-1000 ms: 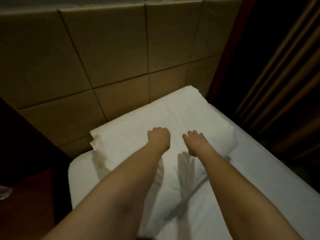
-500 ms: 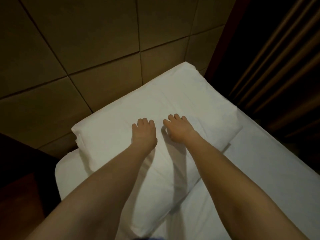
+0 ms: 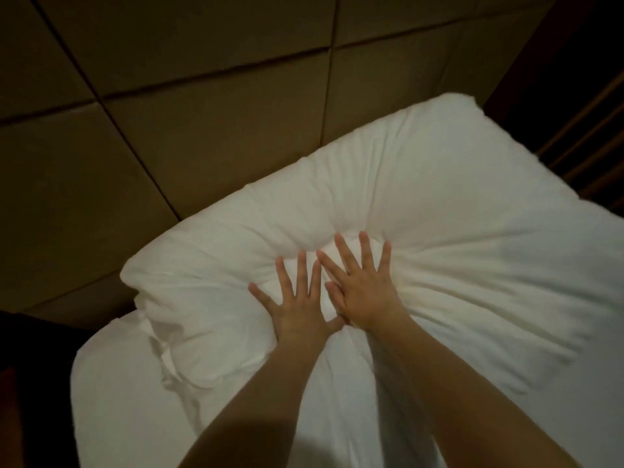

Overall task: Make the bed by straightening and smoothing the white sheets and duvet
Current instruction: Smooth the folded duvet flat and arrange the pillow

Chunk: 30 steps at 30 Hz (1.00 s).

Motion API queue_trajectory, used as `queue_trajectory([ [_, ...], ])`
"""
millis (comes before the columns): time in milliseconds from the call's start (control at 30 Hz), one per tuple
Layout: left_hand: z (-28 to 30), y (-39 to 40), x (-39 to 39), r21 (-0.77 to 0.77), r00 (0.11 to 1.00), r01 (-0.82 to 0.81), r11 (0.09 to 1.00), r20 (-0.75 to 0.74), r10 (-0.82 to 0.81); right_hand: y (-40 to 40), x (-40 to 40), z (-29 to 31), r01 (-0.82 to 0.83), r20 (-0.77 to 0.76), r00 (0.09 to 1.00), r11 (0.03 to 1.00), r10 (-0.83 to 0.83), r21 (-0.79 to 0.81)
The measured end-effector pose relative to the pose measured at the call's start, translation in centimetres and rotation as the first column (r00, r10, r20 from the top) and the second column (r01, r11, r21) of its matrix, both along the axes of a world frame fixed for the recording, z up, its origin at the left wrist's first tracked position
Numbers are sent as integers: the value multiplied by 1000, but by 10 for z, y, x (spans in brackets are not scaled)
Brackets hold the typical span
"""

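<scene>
both hands are flat with fingers spread, holding nothing. the left hand (image 3: 297, 309) and right hand (image 3: 363, 292) press side by side on the white pillow (image 3: 456, 231) at the top of the bed. the sheet (image 3: 118, 400) below looks mostly smooth. no duvet shows, so i think much is left.

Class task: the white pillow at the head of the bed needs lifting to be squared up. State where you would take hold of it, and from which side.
Probably by its two short ends, one hand from each side. The pillow lies long across the bed; its soft middle already dents under the flat left hand and right hand, so a centre grip would likely sag. The headboard blocks the far edge.
</scene>
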<state>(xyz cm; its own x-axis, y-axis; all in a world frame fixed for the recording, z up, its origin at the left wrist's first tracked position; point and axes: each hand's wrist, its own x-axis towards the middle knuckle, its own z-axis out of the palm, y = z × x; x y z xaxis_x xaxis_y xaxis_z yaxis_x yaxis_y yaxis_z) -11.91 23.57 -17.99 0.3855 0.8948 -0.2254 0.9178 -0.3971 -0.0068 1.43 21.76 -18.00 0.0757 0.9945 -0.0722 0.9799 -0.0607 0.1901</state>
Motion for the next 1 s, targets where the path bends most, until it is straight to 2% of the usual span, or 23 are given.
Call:
queue_trajectory([
  [133,-12,1,1,-49,1000,-17,999,-2,17,0,-3,-10,-7,-20,1000,999,6,-32],
  [267,0,-2,-7,-73,999,31,997,24,-30,-13,37,22,-126,-33,992,991,125,-54],
  [333,6,-3,-11,-98,998,57,994,18,-56,-37,85,39,-58,-18,998,998,59,8],
  [433,12,-7,-5,-100,999,42,994,-21,-44,-77,131,50,142,19,990,987,-141,-74],
  [567,32,-22,15,-107,999,-8,994,-50,2,-77,127,59,173,28,985,975,-171,-140],
  [667,56,-14,35,-42,995,99,994,-27,-100,-66,139,87,96,75,993,992,-90,-80],
  [733,70,1,56,38,985,174,984,-7,-174,-53,152,106,95,74,993,995,-96,23],
  [800,85,22,90,112,974,215,970,51,-222,-34,167,123,200,-23,980,962,-200,184],
  [867,97,41,129,165,952,254,953,130,-277,-31,189,129,387,-158,921,874,-355,294],
  [933,93,50,155,137,935,266,954,204,-290,-48,205,108,505,-186,861,841,-473,196],
  [1000,69,47,165,87,944,273,958,171,-284,-72,201,68,522,-141,847,852,-513,38],
])
